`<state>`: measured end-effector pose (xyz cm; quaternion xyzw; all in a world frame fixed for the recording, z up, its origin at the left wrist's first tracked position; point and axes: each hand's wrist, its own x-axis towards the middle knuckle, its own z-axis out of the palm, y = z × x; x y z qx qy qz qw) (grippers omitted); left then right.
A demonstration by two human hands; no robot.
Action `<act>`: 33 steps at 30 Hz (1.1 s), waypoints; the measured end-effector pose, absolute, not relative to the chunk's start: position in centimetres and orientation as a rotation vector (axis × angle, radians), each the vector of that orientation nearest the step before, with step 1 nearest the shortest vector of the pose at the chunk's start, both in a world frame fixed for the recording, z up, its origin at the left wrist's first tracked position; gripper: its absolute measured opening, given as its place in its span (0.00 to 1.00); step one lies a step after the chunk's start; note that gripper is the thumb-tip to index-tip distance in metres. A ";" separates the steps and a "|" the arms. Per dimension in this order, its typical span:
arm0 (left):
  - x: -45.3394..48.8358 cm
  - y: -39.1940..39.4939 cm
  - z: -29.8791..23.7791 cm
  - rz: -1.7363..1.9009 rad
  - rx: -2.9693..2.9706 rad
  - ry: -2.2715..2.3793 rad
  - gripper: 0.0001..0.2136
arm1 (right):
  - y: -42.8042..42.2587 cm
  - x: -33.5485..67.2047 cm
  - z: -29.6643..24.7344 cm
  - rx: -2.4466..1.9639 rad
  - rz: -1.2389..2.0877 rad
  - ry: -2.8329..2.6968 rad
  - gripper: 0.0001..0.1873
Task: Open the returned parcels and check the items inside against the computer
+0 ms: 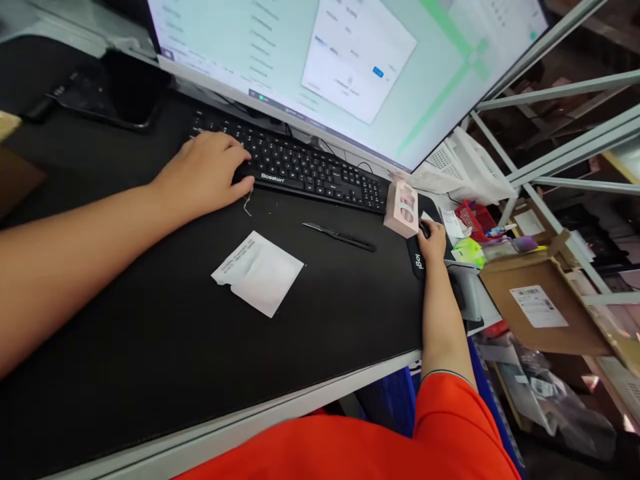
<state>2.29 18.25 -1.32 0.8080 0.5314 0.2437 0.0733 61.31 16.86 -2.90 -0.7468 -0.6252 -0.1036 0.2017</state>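
Your left hand (213, 167) is resting on the left end of the keyboard (313, 170), before the monitor (350, 60). On the counter (345, 307) nearer you, a knife (345, 238) is lying right of a packet (267, 277). A box (401, 212) is sitting between the keyboard and your right hand (434, 241), which is resting on the mouse (425, 231).

Counts two hands (213, 167), one keyboard (315, 175), one mouse (425, 229), one monitor (360, 60), one knife (341, 237), one sachet (265, 277), one pink box (403, 210).

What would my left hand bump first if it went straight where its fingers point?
Your left hand would meet more keyboard first; it's on or just over the left end. Beyond that, maybe the screen, though depth is unclear.
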 end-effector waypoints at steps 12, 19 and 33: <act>4.2 12.5 6.1 0.633 2.402 1.861 0.42 | 12.9 51.0 3.4 -1.446 -0.579 -1.763 0.17; 5.2 11.1 6.6 0.504 2.359 1.879 0.36 | 9.0 27.8 3.6 -0.545 0.499 -3.008 0.30; 3.9 4.8 -2.1 0.662 1.603 1.447 0.20 | 6.6 28.4 1.6 -0.594 -0.100 -2.741 0.11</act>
